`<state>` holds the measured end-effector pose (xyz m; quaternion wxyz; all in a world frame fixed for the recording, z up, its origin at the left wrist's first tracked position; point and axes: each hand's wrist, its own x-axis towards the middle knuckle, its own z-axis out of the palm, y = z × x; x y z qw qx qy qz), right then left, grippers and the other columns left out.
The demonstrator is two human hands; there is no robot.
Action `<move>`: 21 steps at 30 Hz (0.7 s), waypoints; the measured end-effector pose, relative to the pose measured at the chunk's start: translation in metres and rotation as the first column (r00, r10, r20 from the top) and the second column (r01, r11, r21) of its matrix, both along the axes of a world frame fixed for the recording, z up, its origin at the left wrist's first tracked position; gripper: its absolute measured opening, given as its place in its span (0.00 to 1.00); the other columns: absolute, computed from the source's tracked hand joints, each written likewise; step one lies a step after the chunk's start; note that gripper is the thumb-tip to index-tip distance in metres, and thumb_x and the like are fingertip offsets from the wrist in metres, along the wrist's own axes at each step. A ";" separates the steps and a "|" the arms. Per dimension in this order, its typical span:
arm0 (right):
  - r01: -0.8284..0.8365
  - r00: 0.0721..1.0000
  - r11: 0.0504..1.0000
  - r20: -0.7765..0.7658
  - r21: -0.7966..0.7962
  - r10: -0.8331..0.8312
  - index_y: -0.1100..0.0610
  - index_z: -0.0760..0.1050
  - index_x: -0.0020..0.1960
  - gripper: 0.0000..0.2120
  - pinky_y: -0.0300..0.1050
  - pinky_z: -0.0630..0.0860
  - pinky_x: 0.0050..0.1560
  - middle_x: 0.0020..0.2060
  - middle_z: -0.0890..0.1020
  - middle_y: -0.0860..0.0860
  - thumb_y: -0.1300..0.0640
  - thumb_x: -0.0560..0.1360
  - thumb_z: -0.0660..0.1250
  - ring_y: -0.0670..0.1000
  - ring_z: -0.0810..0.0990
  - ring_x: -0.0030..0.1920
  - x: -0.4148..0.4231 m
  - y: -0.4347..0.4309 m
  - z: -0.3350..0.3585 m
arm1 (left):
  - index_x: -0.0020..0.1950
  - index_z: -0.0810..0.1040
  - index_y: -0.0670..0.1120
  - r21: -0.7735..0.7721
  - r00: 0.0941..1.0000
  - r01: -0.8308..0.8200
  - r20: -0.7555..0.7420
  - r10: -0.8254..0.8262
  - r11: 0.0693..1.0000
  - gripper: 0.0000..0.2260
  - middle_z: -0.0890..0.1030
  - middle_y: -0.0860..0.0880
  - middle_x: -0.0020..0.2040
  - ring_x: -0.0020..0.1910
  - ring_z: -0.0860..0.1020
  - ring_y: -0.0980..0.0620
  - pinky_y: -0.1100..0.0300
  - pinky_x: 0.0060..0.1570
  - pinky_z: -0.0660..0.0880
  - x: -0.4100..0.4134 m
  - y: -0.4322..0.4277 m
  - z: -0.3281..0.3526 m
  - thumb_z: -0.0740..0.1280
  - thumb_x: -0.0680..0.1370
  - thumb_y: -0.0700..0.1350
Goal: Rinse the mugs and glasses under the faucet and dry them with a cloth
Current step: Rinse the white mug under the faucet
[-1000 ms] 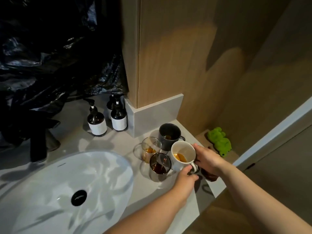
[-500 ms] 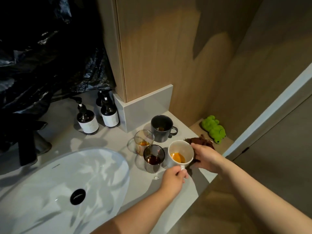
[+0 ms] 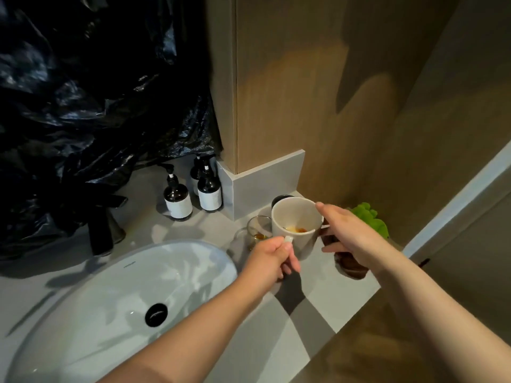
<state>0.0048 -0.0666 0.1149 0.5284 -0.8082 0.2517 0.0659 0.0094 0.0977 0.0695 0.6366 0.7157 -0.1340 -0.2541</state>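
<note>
The left grip [image 3: 269, 258] holds the mug [image 3: 296, 228] by its handle just right of the sink [image 3: 110, 286], with the faucet [image 3: 101, 230] behind the sink's left and the right grip [image 3: 356, 239] spread empty beside the mug.

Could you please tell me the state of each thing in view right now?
white mug: upright, held by its handle, orange dregs inside.
left hand: grips the mug's handle.
right hand: open beside the mug.
glass: upright on the counter, amber liquid inside.
faucet: no water running.
sink: holds no dishes.
pump bottles: upright.
</note>
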 end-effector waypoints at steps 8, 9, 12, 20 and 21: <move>-0.274 0.960 0.958 -0.043 0.084 0.278 0.50 0.67 0.69 0.23 0.51 0.79 0.53 0.59 0.76 0.51 0.39 0.79 0.55 0.52 0.79 0.54 0.043 0.116 -0.007 | 0.28 0.73 0.47 0.288 0.964 -0.264 0.121 0.239 0.920 0.21 0.77 0.52 0.29 0.31 0.73 0.56 0.64 0.36 0.68 0.024 0.136 -0.011 0.56 0.81 0.42; -0.316 0.944 0.941 -0.066 0.119 0.325 0.50 0.68 0.69 0.24 0.52 0.80 0.52 0.59 0.78 0.53 0.38 0.78 0.55 0.53 0.81 0.52 0.047 0.130 -0.016 | 0.28 0.73 0.47 0.333 0.954 -0.297 0.125 0.271 0.895 0.21 0.77 0.52 0.28 0.29 0.73 0.59 0.67 0.35 0.69 0.022 0.154 -0.020 0.57 0.81 0.42; -0.355 0.897 0.900 -0.180 0.253 0.405 0.55 0.71 0.64 0.26 0.51 0.80 0.49 0.54 0.81 0.57 0.37 0.78 0.53 0.56 0.83 0.47 0.064 0.172 -0.051 | 0.28 0.73 0.46 0.306 0.930 -0.366 0.161 0.332 0.879 0.20 0.75 0.49 0.29 0.29 0.73 0.59 0.71 0.34 0.68 0.008 0.200 -0.049 0.60 0.81 0.43; -0.467 0.800 0.806 -0.215 0.364 0.560 0.49 0.72 0.61 0.31 0.48 0.78 0.41 0.48 0.83 0.54 0.27 0.71 0.54 0.57 0.84 0.43 0.101 0.233 -0.148 | 0.34 0.72 0.45 0.495 0.925 -0.369 0.283 0.255 0.786 0.13 0.75 0.50 0.33 0.34 0.72 0.55 0.63 0.37 0.68 0.011 0.264 -0.131 0.59 0.78 0.40; -0.480 0.797 0.790 -0.187 0.381 0.575 0.48 0.73 0.60 0.31 0.47 0.78 0.40 0.47 0.83 0.53 0.27 0.69 0.56 0.55 0.84 0.41 0.104 0.235 -0.159 | 0.35 0.73 0.44 0.521 0.924 -0.359 0.314 0.218 0.774 0.12 0.76 0.48 0.34 0.35 0.73 0.53 0.61 0.38 0.69 0.015 0.270 -0.140 0.60 0.78 0.41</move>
